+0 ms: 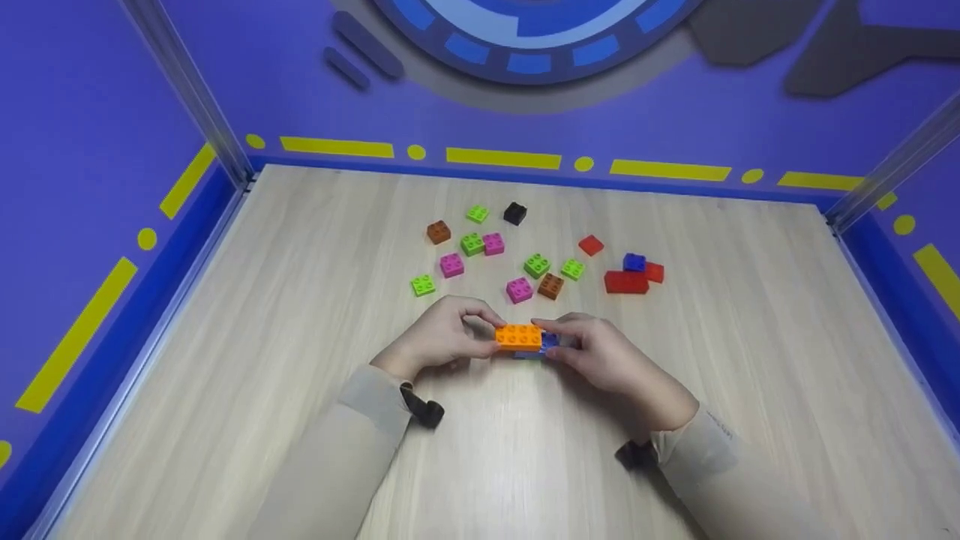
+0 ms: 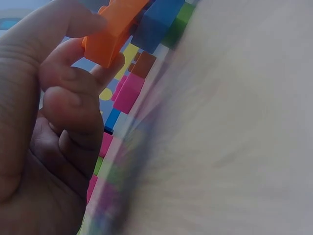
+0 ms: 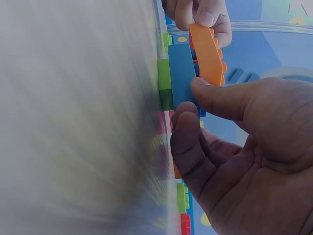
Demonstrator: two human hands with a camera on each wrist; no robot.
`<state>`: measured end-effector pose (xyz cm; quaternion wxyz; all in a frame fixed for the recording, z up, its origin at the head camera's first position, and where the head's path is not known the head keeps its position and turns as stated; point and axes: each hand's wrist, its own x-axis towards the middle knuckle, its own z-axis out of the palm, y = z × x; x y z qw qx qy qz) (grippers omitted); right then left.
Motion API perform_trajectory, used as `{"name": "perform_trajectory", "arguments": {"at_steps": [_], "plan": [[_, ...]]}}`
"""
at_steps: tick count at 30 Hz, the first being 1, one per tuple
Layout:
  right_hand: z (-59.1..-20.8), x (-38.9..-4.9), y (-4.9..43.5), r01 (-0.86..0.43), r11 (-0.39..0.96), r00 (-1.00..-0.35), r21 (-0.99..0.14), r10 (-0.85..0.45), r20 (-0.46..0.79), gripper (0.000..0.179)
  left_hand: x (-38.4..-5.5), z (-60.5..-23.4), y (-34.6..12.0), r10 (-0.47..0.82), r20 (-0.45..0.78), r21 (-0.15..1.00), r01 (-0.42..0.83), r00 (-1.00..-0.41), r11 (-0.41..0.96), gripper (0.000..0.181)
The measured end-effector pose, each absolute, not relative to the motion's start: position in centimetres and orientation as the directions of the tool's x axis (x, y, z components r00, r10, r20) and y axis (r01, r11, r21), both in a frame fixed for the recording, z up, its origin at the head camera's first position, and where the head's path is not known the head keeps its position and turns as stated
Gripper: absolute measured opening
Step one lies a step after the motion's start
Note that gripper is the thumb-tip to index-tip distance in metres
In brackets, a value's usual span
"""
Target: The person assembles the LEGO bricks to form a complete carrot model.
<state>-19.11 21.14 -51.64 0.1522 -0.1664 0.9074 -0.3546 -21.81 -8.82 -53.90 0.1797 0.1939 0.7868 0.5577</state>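
In the head view, my left hand pinches the left end of an orange eight-stud toy brick between thumb and fingers. The orange brick sits over a blue brick, tilted, with a gap between them in the right wrist view. Under the blue brick is a green brick, close to the table. My right hand holds the right end of the blue brick, its thumb beside the orange brick's edge. From above, the orange brick hides most of the blue one.
Beyond my hands lie several loose bricks on the wooden table: pink, brown, lime green and black. To the right, a blue brick lies among red bricks. Blue panels border the table.
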Motion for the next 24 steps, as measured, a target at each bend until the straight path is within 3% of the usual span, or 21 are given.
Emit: {"name": "perform_trajectory", "arguments": {"at_steps": [24], "plan": [[-51.51, -19.08, 20.92, -0.220, 0.720, -0.894, -0.659, -0.419, -0.159, 0.054, -21.95, -53.63, -8.75, 0.527, -0.032, 0.931, 0.167, -0.849, 0.326, 0.028]]}}
